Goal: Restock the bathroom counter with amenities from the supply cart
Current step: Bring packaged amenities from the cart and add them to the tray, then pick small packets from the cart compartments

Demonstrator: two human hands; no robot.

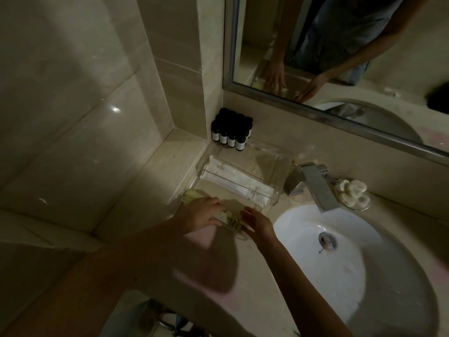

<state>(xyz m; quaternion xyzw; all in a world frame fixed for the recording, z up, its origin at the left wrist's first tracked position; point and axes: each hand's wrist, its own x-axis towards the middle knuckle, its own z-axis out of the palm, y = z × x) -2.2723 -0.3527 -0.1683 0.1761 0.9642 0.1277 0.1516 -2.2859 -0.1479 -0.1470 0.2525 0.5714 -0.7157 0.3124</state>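
A clear acrylic tray (279, 164) stands on the beige counter (150, 190) left of the sink. Long white sachets (240, 183) lie in its middle part. In its near part lies a row of small pale packets with gold print (232, 221). My left hand (201, 214) rests flat on the packets from the left, fingers fairly straight. My right hand (257, 223) touches the packets' right end with straight fingers. Several small dark bottles with white labels (230, 132) stand grouped in the corner behind the tray.
A white sink basin (340, 259) lies to the right, with a chrome tap (313, 183) behind it. A small glass dish of round white soaps (352, 193) sits right of the tap. A framed mirror (340, 57) runs above; tiled walls close the left side.
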